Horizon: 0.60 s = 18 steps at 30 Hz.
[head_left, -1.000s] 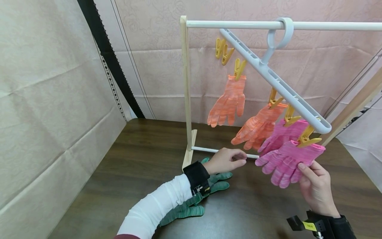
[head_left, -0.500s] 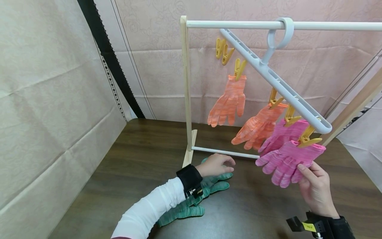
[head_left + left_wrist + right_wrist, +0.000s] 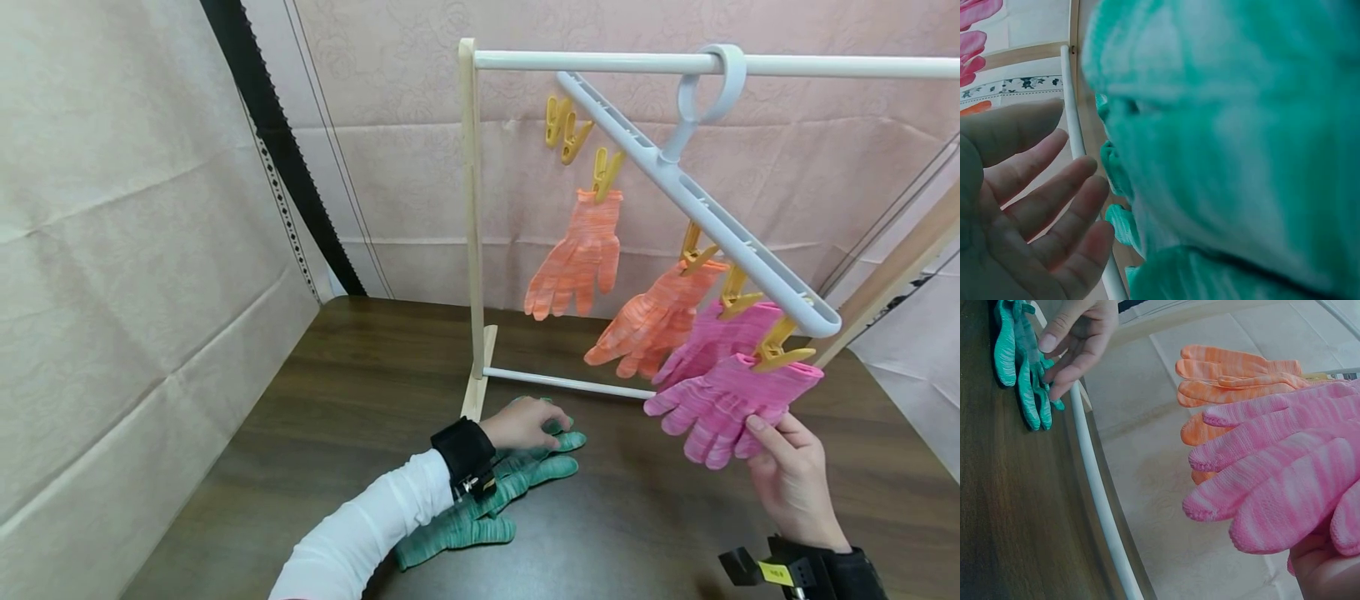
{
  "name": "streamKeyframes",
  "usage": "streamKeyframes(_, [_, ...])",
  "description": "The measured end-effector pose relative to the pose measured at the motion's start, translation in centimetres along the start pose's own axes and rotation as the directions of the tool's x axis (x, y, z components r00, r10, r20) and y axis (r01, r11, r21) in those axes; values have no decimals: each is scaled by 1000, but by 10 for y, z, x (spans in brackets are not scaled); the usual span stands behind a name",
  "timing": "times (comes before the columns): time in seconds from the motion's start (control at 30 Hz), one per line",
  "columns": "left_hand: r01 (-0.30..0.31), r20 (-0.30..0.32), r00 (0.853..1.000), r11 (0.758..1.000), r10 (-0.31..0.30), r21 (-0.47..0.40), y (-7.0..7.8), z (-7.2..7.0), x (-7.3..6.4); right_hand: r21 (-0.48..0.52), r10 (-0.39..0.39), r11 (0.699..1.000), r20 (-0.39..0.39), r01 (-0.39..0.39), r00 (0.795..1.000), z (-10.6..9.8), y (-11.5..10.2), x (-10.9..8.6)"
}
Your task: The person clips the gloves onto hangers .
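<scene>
Green striped gloves (image 3: 491,497) lie on the brown tabletop. My left hand (image 3: 523,423) hovers just over their fingers, its own fingers loosely bent and holding nothing; in the left wrist view the green cloth fills the right side. My right hand (image 3: 791,475) pinches the finger end of the front pink glove (image 3: 738,396) between thumb and fingers. A yellow clip (image 3: 780,348) fastens that glove's cuff to the light blue hanger (image 3: 720,217). Behind it hangs another pink glove (image 3: 708,333). In the right wrist view the pink glove (image 3: 1285,481) partly covers the holding fingers.
The hanger hooks over a white rod (image 3: 600,62) on a wooden stand (image 3: 472,217). Orange gloves (image 3: 581,250) hang farther back, near two unused yellow clips (image 3: 566,133). A low white crossbar (image 3: 566,382) runs between the stand's sides. Pale cloth stands behind.
My left hand has moved left and down from near the crossbar to over the green gloves. The right hand keeps its pinch on the pink glove, almost unmoved.
</scene>
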<state>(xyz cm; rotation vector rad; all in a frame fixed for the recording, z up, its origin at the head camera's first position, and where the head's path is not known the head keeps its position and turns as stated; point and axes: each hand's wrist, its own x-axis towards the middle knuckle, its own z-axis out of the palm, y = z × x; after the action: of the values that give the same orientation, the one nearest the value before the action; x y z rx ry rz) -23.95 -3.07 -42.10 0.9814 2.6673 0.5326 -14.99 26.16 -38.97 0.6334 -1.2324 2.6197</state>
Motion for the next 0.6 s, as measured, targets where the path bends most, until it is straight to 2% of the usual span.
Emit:
streamKeyframes(0.2, [24, 65, 998, 999, -22, -33, -4, -2, -6, 8, 2, 1000, 15, -2, 1000, -1, 1, -1])
streamKeyframes(0.6, [27, 80, 996, 1000, -28, 9, -5, -1, -7, 36, 8, 999, 26, -9, 1000, -4, 3, -1])
